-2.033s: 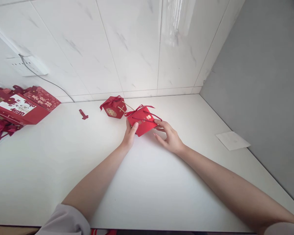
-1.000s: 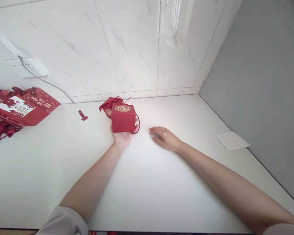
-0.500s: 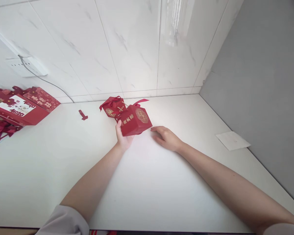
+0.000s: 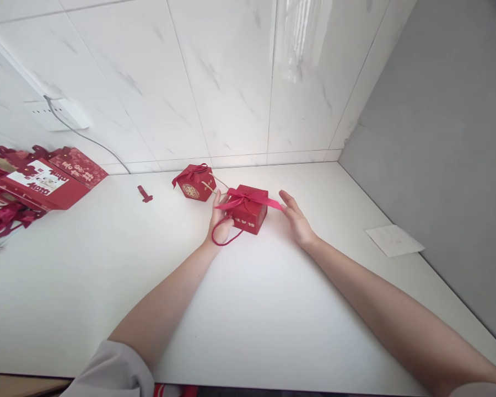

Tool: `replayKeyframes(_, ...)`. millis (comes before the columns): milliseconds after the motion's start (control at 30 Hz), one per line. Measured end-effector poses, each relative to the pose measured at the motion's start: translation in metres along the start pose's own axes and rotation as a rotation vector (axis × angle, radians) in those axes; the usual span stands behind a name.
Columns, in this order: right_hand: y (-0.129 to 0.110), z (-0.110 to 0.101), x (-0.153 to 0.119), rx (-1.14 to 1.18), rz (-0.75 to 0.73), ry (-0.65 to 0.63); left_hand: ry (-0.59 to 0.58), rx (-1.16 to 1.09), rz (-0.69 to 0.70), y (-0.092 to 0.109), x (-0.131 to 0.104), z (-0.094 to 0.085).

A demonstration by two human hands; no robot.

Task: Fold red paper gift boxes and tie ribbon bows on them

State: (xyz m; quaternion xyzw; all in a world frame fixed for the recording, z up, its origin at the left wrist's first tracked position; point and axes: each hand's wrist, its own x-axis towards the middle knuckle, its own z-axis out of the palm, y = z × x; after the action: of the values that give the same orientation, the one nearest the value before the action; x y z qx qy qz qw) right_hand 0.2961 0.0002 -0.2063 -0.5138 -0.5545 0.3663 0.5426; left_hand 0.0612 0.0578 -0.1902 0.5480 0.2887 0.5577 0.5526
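A red gift box (image 4: 248, 215) with gold characters stands on the white table, a pink-red ribbon bow (image 4: 248, 199) across its top. My left hand (image 4: 219, 220) lies along the box's left side with fingers stretched, touching it. A red cord handle (image 4: 227, 241) loops over that hand's wrist side and hangs in front of the box. To the right of the box, my right hand (image 4: 297, 219) is open, fingertips beside the ribbon's right end. Just behind and left sits a second red gift box (image 4: 196, 184) with a gold emblem and bow.
At the far left is a pile of red boxes (image 4: 66, 193) and ribbons. A small dark red tag (image 4: 144, 194) lies between. A white paper (image 4: 394, 240) rests near the grey panel (image 4: 446, 154) on the right. Behind rises a tiled wall (image 4: 231, 82) with a cable.
The front gift box has turned from showing its emblem side, tilted in my left hand, to standing on the table with its bow up. My right hand has shifted right and spread its fingers.
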Motion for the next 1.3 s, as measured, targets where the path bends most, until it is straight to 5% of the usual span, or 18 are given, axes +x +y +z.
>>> replayKeyframes(133, -0.005, 0.001, -0.001, 0.076, 0.042, -0.055, 0.378, 0.002, -0.020, -0.009, 0.012, -0.019)
replayKeyframes(367, -0.023, 0.004, -0.008, 0.254, 0.111, -0.214, 0.593, 0.041, 0.042, 0.004, 0.023, -0.041)
replayKeyframes(667, -0.022, 0.005, -0.007, 0.358, 0.142, -0.123, 0.736, 0.282, 0.009, 0.039, 0.030, -0.057)
replayKeyframes(800, -0.020, 0.007, -0.004, 0.355, 0.139, -0.112, 0.535, 0.522, -0.006, 0.070, 0.015, -0.034)
replayKeyframes(933, -0.018, 0.007, -0.003, 0.342, 0.141, -0.115, 0.320, 0.759, -0.024, 0.092, -0.009, 0.012)
replayKeyframes(1000, -0.017, 0.007, -0.003, 0.334, 0.146, -0.115, 0.181, 1.189, -0.062, 0.096, -0.014, 0.037)
replayKeyframes(1100, -0.015, 0.005, -0.002, 0.329, 0.153, -0.113, 0.026, 1.506, -0.202, 0.101, -0.009, 0.067)
replayKeyframes(1300, -0.008, 0.001, -0.004, 0.319, 0.153, -0.132, -0.313, 1.634, -0.480, 0.129, 0.002, 0.087)
